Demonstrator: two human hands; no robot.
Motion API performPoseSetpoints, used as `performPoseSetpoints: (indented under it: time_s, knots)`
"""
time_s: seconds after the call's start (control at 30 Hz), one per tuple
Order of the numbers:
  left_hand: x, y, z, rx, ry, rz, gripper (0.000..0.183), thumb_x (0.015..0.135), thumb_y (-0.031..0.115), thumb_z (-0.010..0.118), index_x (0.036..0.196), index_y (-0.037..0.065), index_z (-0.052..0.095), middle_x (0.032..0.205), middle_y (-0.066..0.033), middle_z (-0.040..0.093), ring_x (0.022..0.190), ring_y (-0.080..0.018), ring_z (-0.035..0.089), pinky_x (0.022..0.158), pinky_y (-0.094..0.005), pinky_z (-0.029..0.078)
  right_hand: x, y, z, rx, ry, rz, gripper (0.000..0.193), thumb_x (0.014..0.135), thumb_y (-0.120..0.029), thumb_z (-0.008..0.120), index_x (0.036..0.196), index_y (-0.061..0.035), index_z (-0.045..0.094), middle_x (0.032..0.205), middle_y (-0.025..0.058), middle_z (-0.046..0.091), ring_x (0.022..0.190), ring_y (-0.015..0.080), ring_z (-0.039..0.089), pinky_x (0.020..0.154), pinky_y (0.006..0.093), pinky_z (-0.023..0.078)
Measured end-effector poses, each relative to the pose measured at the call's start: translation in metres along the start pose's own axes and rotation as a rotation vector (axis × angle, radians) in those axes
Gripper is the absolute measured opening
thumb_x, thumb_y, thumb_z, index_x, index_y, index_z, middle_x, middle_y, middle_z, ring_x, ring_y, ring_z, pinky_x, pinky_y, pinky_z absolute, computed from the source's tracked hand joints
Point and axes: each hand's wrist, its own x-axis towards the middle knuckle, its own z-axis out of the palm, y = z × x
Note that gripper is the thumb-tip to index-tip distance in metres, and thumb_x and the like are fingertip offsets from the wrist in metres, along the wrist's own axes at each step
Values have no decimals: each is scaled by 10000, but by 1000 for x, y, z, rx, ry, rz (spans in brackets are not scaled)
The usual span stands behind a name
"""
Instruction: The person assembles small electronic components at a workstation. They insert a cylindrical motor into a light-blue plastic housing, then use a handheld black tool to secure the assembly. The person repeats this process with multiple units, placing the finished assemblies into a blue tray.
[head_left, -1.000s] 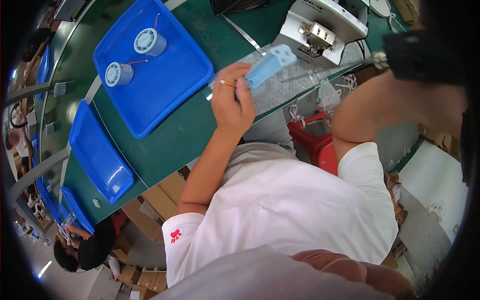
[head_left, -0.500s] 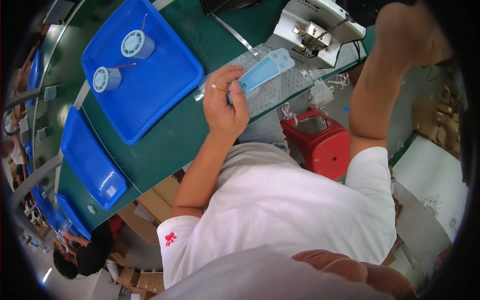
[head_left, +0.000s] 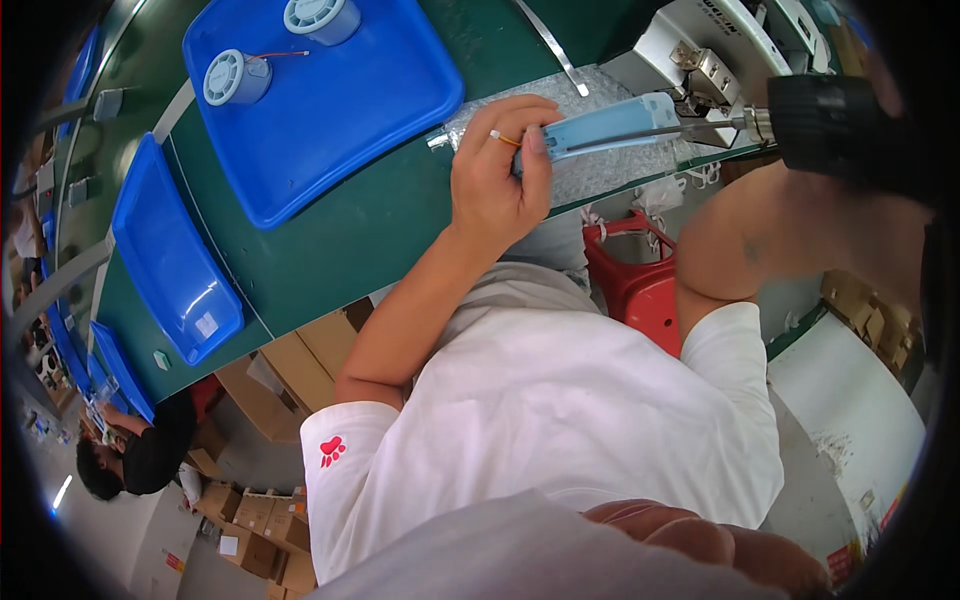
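Observation:
My left hand (head_left: 500, 175) is wrapped round the near end of a light-blue plastic housing (head_left: 630, 115), a long trough-like piece whose other end points right. A small white connector on orange-yellow wires (head_left: 497, 135) sticks out over its fingers. At the upper right, my right hand (head_left: 886, 85), partly cut off by the dark rim, grips a black electric screwdriver (head_left: 835, 125). The screwdriver's long thin bit (head_left: 690, 128) reaches left along the inside of the housing, with its tip close to my left thumb. Whether a screw sits on the tip is too small to tell.
Behind the housing stands a white machine with a metal block (head_left: 712, 75). Bubble wrap (head_left: 590, 185) and metal tweezers (head_left: 555, 50) lie on the green table. A blue tray (head_left: 340, 130) holds two round light-blue parts (head_left: 237, 78). A red stool (head_left: 650, 300) stands below the table edge.
My right arm has come down and inward, bringing the screwdriver from the machine to the housing. The bit now lies inside the housing. My left hand keeps its hold; the whole view has shifted.

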Motion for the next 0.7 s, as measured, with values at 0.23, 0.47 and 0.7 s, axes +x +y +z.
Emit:
performPoseSetpoints:
  time_s: [0.23,0.47,0.7]
  knots:
    - [-3,-6,-1,60,-35,50,218,1040,41,484,1037,-25,691,1076,-161,731,936,-268,691,802,-324,544,-4,10,3,49,-45,23,496,948,-529,578,1065,-49,617,957,98,598,796,167,580,686,323,478]
    - [-1,-8,-2,68,-40,69,226,1042,46,476,1032,-33,687,1067,-165,729,916,-279,690,790,-336,550,-4,13,2,106,-63,31,503,926,-550,612,1066,-67,620,969,95,598,809,158,593,690,316,480]
    - [-3,-11,-2,79,-39,80,253,1056,68,457,1023,-35,685,1070,-174,720,907,-283,685,779,-339,549,-12,14,-2,166,-84,16,513,905,-572,646,1067,-86,624,980,92,597,822,148,605,694,309,483]
